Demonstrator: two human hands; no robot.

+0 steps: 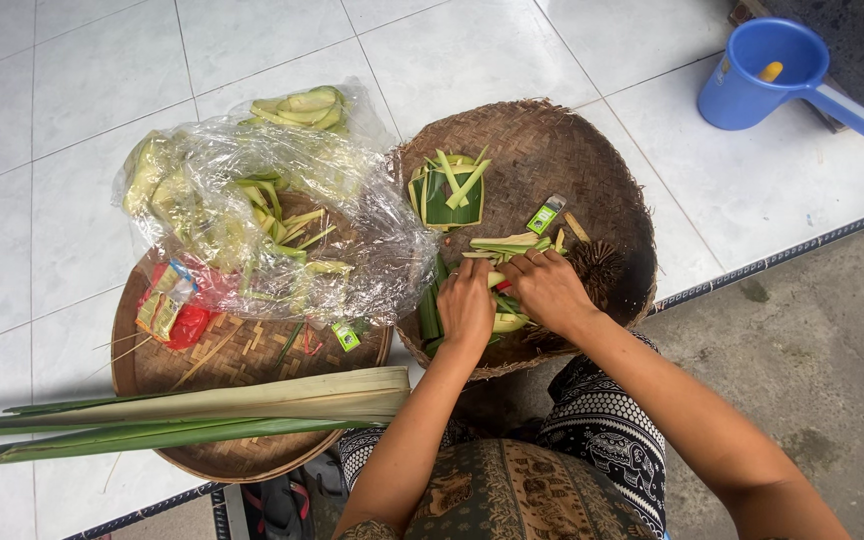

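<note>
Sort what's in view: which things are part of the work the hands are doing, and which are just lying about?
In use:
left hand and right hand, both on the palm-leaf strips
round woven basket under them
folded leaf piece

Lying about:
clear plastic bag of leaf cuttings
flat woven tray
long palm fronds
blue scoop

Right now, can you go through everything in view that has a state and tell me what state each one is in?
Left hand: closed on palm leaf strips.
Right hand: pressed on the same strips.
Round woven basket: upright, holds a folded leaf piece.
Flat woven tray: upright, partly covered.
Clear plastic bag: crumpled, open, with leaf cuttings.
Long palm leaves: lying uncut across the tray.
Blue plastic scoop: upright on the tiled floor.
</note>
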